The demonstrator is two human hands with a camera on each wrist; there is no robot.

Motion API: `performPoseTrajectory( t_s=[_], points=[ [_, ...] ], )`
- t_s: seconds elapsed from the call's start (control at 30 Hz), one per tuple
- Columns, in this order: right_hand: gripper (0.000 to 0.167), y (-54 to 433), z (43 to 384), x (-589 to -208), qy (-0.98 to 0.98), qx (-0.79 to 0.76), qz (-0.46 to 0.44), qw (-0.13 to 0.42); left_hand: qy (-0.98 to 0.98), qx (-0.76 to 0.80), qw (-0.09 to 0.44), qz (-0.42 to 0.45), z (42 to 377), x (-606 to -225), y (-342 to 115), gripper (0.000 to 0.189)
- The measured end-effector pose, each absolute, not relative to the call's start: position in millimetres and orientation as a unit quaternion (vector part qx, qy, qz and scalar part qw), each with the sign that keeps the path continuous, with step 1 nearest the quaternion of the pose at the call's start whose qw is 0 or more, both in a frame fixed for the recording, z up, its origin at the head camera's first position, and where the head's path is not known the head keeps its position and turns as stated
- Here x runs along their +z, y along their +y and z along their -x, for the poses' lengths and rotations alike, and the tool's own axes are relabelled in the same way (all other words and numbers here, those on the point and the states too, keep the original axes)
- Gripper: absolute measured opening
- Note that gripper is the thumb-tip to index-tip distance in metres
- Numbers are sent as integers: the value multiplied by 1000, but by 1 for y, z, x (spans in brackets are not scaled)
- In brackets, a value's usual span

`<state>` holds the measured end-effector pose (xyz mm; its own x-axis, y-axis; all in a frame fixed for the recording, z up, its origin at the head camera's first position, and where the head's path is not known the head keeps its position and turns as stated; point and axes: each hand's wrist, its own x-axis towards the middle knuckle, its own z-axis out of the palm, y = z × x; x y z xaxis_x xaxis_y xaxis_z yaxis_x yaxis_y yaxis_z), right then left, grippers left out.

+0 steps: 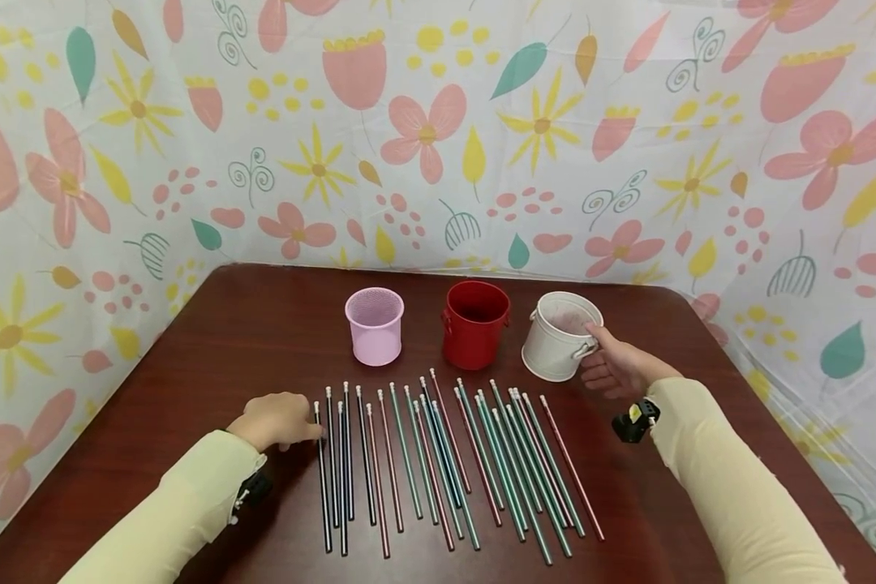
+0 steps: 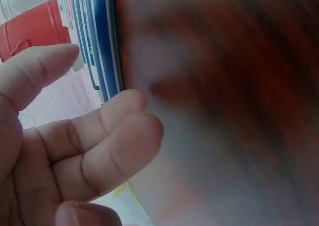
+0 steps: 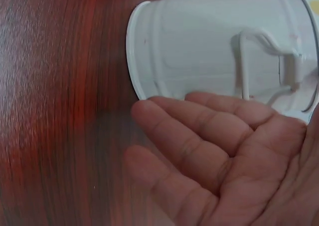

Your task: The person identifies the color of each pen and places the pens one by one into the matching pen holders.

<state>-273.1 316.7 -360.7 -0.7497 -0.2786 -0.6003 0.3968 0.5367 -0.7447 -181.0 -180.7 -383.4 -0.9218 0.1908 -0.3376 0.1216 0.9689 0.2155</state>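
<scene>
A row of metallic pencils with pale eraser ends lies on the table, dark blue ones on the left, then red pencils and green pencils. At the left end, my left hand touches or nearly touches the outermost dark pencil; its fingers are loosely bent and apart in the left wrist view. My right hand holds the white bucket by its rim, thumb over the edge. The other fingers lie loosely beside the bucket wall and its side handle.
A pink mesh cup and a red bucket stand left of the white bucket, behind the pencils. The dark wooden table meets a flower-patterned cloth at its back edge.
</scene>
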Motion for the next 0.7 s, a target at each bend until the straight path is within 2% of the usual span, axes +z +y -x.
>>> performPoseTrajectory(
  t_s=[0.2,0.7],
  points=[
    [100,321,272,-362,808,-477,-25,344,975,96,182,-83,181,-383,-180,39],
    [104,318,269,-370,801,-511,-43,310,978,81,182,-68,188,-387,-174,35]
  ],
)
